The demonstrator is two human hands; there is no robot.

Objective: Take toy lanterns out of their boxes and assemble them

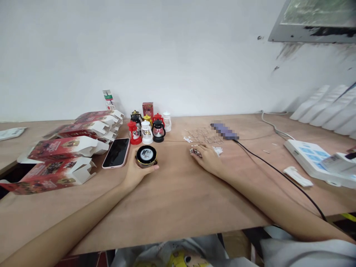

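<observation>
My left hand (136, 170) is wrapped round a small dark lantern with gold trim (146, 155), tilted so that its round black base faces me. In the middle of the base is a pale round recess with small metallic parts. My right hand (208, 157) rests on the table with its fingers bent together. At its fingertips are small shiny brown and whitish bits (195, 152), too small to name. Just beyond that hand lie thin wire loops (213, 138) and small white pieces (218, 150).
Several little lanterns (147, 132) in red, white, black and gold stand behind my left hand. A phone (116, 152) and open red cartons (61, 146) lie on the left. To the right are a cable (272, 170), a purple phone-like object (224, 131) and a white device (311, 157).
</observation>
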